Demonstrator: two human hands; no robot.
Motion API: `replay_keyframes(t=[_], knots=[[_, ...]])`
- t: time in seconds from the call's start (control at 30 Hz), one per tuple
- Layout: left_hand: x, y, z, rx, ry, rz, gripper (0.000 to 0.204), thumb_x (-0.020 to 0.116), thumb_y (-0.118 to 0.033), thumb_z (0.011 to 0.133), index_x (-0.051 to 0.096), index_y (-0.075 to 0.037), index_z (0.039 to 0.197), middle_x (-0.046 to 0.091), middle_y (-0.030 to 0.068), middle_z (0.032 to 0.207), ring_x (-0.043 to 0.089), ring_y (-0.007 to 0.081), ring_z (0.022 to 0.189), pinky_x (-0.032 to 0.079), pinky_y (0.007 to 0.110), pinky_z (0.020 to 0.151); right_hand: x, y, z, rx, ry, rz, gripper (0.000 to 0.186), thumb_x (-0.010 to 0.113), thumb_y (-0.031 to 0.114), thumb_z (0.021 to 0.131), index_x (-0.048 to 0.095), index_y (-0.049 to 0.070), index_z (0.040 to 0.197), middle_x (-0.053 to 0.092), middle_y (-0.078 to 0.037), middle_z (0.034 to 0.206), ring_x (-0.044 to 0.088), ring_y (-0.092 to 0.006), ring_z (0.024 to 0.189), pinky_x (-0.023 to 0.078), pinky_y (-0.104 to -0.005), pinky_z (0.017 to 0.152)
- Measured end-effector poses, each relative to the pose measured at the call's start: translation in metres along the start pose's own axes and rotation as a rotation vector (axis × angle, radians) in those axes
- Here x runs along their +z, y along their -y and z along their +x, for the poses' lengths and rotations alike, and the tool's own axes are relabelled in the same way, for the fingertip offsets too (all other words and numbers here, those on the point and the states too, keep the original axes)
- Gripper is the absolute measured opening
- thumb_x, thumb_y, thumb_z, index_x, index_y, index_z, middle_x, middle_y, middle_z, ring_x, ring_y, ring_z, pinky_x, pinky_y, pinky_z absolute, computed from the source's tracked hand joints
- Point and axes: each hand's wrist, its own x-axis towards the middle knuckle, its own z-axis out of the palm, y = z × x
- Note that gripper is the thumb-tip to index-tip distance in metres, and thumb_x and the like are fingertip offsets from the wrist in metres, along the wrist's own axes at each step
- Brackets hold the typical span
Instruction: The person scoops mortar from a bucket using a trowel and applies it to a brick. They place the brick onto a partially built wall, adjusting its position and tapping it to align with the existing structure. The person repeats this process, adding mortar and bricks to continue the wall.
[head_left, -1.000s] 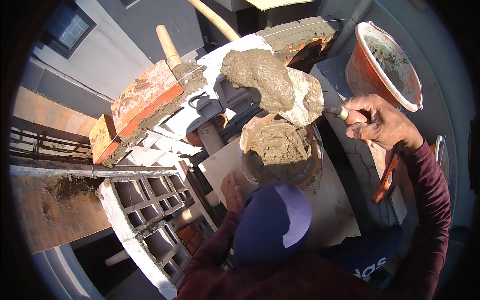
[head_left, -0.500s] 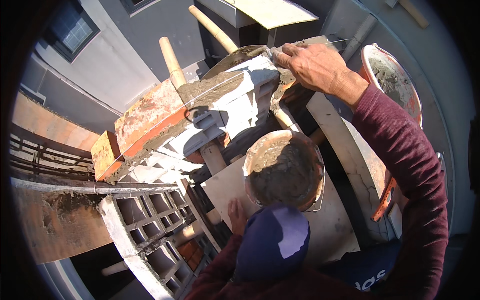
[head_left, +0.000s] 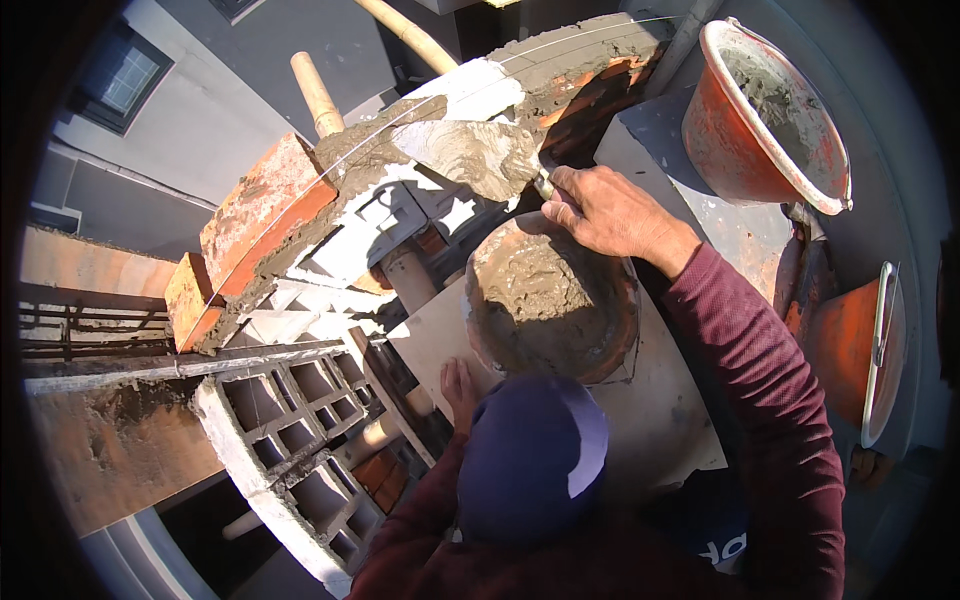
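My right hand (head_left: 618,215) grips the handle of a mortar-smeared trowel (head_left: 462,155), whose blade is held over the brick and block wall, near the mortar bed (head_left: 352,150) and a white string line. Below it sits a round bucket of wet mortar (head_left: 540,300) on a board (head_left: 655,390). My left hand (head_left: 460,390) lies on that board left of the bucket, fingers extended and partly in shadow. A rounded purple cap-like cloth (head_left: 532,460) covers the lower middle of the view and hides part of the left arm.
Red brick (head_left: 255,225) runs along the left of the wall, with bamboo poles (head_left: 315,90) jutting behind. Hollow blocks (head_left: 300,410) stand lower left beside plywood (head_left: 120,440). At right are a mortar-caked orange bucket (head_left: 735,125) and a second orange bucket (head_left: 845,350) lower down.
The large lump of mortar is off the trowel, leaving a coating. My right hand went up to the wall top, then came back down-left with the blade. My left hand stayed on the board.
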Motion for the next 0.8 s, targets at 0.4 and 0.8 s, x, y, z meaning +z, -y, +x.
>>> replay_keyframes(t=[0.4, 0.8], knots=[[-0.321, -0.317, 0.17, -0.573, 0.705, -0.722, 0.091, 0.068, -0.055, 0.09, 0.033, 0.001, 0.153, 0.04, 0.0221, 0.152, 0.041, 0.037, 0.14, 0.033, 0.048, 0.116, -0.06, 0.012, -0.122, -0.002, 0.289, -0.459, 0.036, 0.063, 0.004, 0.086, 0.059, -0.002, 0.121, 0.071, -0.02, 0.104, 0.072, -0.0339, 0.089, 0.056, -0.0368, 0.077], [-0.4, -0.425, 0.165, -0.348, 0.969, 0.123, 0.049, 0.077, -0.03, 0.076, 0.069, -0.014, 0.122, 0.059, 0.0081, 0.135, 0.045, 0.0332, 0.136, 0.034, 0.052, 0.112, 0.066, -0.011, -0.098, 0.183, 0.382, -0.299, 0.019, 0.06, 0.007, 0.089, 0.071, 0.0, 0.103, 0.071, -0.018, 0.109, 0.074, -0.0302, 0.097, 0.061, -0.0413, 0.074]])
